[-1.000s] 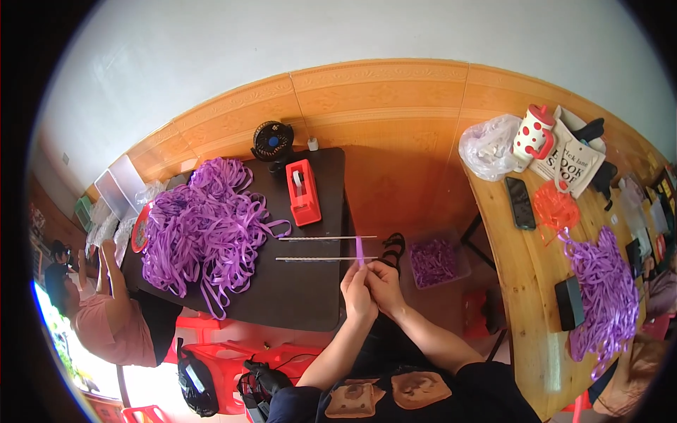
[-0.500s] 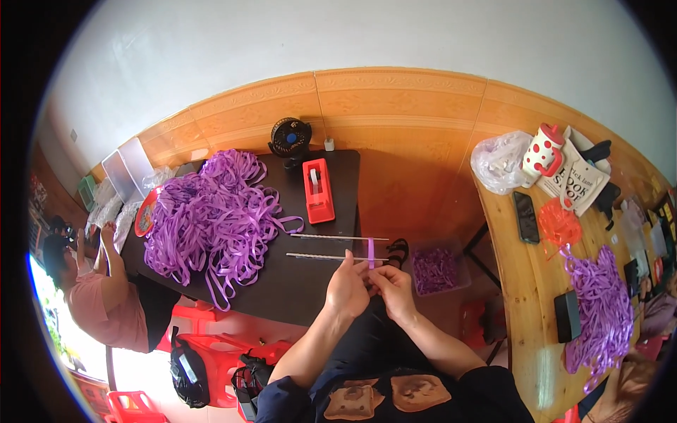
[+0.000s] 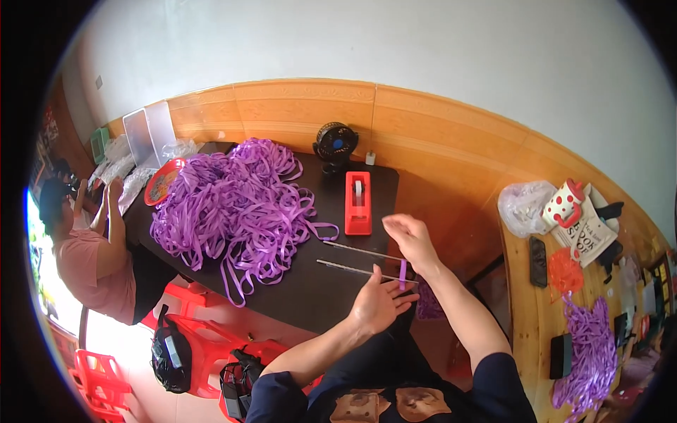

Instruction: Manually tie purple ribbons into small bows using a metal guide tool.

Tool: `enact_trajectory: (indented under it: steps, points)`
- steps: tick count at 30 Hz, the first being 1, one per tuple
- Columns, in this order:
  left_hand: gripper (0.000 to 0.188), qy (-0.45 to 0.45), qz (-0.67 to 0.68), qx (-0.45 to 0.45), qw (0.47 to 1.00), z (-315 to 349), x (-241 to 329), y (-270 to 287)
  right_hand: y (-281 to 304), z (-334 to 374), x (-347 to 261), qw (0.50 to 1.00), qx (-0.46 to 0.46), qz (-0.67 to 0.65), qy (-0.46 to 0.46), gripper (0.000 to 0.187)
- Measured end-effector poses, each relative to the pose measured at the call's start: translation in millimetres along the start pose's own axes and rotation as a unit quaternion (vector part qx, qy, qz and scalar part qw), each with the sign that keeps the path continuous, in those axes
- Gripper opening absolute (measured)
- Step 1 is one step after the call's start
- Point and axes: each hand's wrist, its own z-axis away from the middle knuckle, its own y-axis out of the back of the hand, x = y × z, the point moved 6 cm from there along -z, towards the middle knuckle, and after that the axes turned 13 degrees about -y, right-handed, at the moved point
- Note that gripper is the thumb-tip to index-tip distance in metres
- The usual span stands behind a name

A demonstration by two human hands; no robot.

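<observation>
Two thin metal rods [image 3: 356,268] lie side by side, their ends jutting past the right edge of the dark table. A short purple ribbon band [image 3: 403,273] spans them near those ends. My left hand [image 3: 379,304] is open, palm up, with fingers spread beside the nearer rod and the band. Over the farther rod's end, my right hand [image 3: 415,245] is raised, fingers stretched to the left and nothing visible in them. Just beyond it stands a red tape dispenser [image 3: 358,204] with a roll of tape. A large heap of purple ribbon [image 3: 233,204] covers the table's left side.
A black fan [image 3: 336,144] stands by the wall. On the wooden table [image 3: 525,345] at right are a phone [image 3: 538,261], a dotted cup [image 3: 564,204] and more purple ribbon [image 3: 589,352]. A person [image 3: 95,261] sits at far left. Red chairs [image 3: 204,352] are below.
My right hand has let go of the ribbon band and lifted away toward the tape dispenser. My left hand has opened beneath the rods. The view has shifted.
</observation>
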Motion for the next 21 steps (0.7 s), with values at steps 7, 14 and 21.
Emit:
enact_trajectory:
  steps: [7, 14, 21]
  points:
    - [0.090, 0.014, 0.026, -0.001, 1.000, -1, -5, 4, -40, -60, 14, 0.987, 0.007, 0.056, -0.148, 0.021]
    - [0.095, -0.002, 0.055, 0.016, 0.998, -1, -2, 1, -49, -73, 27, 0.983, 0.085, 0.008, -0.164, 0.019]
    - [0.102, -0.006, 0.053, -0.033, 0.998, -10, -9, 14, -63, -46, -23, 0.982, 0.062, -0.097, -0.147, 0.013]
